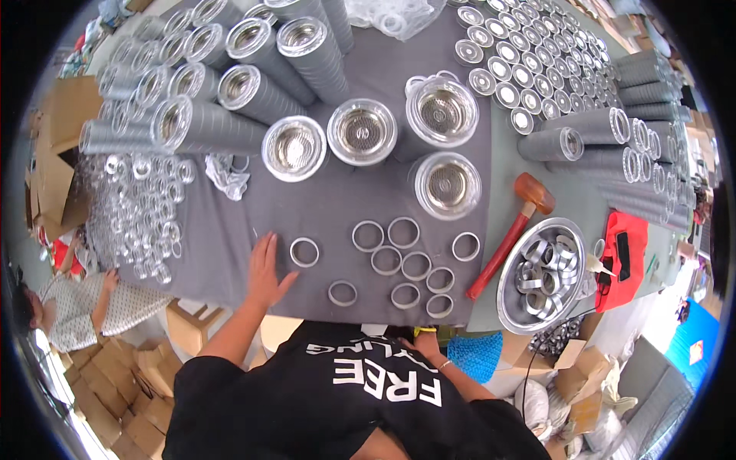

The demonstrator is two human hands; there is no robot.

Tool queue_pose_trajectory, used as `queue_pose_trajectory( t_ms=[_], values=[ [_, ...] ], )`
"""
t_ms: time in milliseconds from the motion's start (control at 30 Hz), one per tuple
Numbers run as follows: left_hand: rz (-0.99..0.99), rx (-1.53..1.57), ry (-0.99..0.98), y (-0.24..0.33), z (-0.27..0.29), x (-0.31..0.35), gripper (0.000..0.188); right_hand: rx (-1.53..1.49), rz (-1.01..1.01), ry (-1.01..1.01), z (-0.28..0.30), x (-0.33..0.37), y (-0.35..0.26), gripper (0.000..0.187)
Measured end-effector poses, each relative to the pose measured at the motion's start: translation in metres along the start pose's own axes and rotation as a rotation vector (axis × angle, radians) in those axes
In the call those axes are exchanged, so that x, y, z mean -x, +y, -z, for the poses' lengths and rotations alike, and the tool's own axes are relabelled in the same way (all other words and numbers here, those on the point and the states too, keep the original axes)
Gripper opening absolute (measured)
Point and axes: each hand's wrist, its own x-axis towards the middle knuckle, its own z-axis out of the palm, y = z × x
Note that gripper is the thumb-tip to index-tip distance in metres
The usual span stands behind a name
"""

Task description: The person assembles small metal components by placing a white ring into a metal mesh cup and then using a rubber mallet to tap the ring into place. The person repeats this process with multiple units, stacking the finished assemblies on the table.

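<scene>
Grey cloth (222, 257) is supporting the spread, palm-down left hand (266, 272), perhaps for balance, just beside a silver metal ring (292, 253); well apart, the right hand (420, 346) is hanging low, its grip impossible to tell.

Bright, diffuse light covers the bench (307, 201), glinting off metal cups (362, 132). The left hand (264, 274) looks sharp; toward the dark circular rim, shapes bend, soften and partly wash out.

Partly grey-clothed table (322, 207) with silver rings (304, 264), grey stacks (222, 129), red-handled mallet (501, 251), metal bowl (509, 297).
</scene>
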Motion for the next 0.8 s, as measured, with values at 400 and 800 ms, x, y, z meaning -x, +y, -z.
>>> queue_pose_trajectory(
  t_ms=[400,800],
  values=[
    [-0.289,-0.219,-0.147,-0.071,0.014,0.023,0.104,-0.046,0.14,0.163,-0.087,-0.04,-0.03,0.048],
    [-0.476,-0.093,0.064,-0.068,0.012,0.023,0.085,-0.178,0.186,0.898,-0.11,-0.049,-0.106,0.028]
  ],
)
